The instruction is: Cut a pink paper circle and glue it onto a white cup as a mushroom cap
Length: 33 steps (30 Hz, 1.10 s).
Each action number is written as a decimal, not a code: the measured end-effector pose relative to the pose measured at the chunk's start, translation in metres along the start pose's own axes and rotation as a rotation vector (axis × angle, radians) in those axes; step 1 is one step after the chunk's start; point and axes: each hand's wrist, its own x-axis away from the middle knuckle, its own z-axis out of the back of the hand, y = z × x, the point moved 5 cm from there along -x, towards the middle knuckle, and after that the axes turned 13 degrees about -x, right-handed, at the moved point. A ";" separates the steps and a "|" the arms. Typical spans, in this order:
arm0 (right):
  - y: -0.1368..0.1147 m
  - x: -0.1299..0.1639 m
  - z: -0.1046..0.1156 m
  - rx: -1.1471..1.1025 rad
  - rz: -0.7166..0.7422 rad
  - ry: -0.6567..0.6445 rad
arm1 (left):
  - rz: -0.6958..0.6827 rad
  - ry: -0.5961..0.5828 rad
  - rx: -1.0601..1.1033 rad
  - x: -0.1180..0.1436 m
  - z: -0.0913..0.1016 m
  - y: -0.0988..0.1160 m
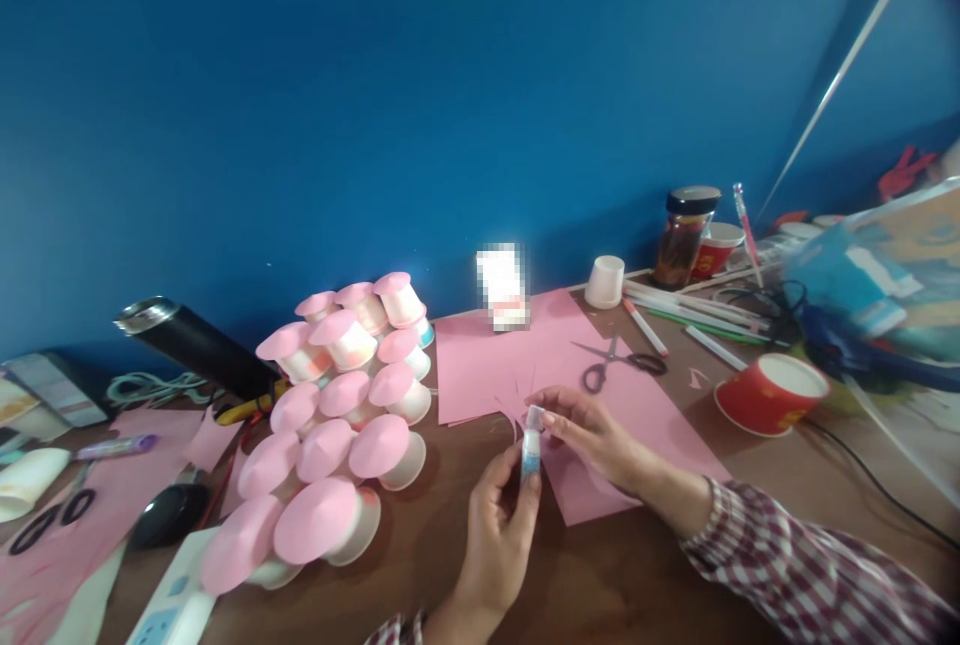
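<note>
Both hands meet on one small glue tube [531,447] just above the counter [615,565]: the left hand [499,515] is wrapped round its lower body, holding it upright, and the right hand [592,435] pinches its white top between fingertips. Under and beyond the hands lie pink paper sheets [525,355], partly cut, with one pair of scissors [619,362] on them just past the right hand. Left of the left hand stands a heap of white cups with pink paper caps [337,425], about fourteen as far as can be counted. Further left lie a black mouse [169,515], a second pair of scissors [49,520], a purple pen [112,447] and a black flask [191,345] on its side. Right of the right hand sits one red cup [769,392], tipped over; a second red cup [716,247] stands further back beside a dark-lidded jar [684,235]. One plain white cup [605,282] stands upside down nearby, next to several pens [697,320].
</note>
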 end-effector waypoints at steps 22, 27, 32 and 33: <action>0.007 0.000 0.005 0.058 0.043 -0.031 | 0.016 -0.079 0.019 0.000 -0.003 -0.001; 0.004 0.002 0.002 0.062 0.040 -0.069 | 0.014 -0.067 0.030 -0.001 -0.003 -0.002; 0.003 0.002 -0.001 0.076 0.031 -0.066 | 0.017 -0.062 0.060 -0.001 -0.004 -0.005; 0.004 0.002 -0.001 0.081 0.026 -0.061 | 0.017 -0.061 0.075 -0.001 -0.004 -0.005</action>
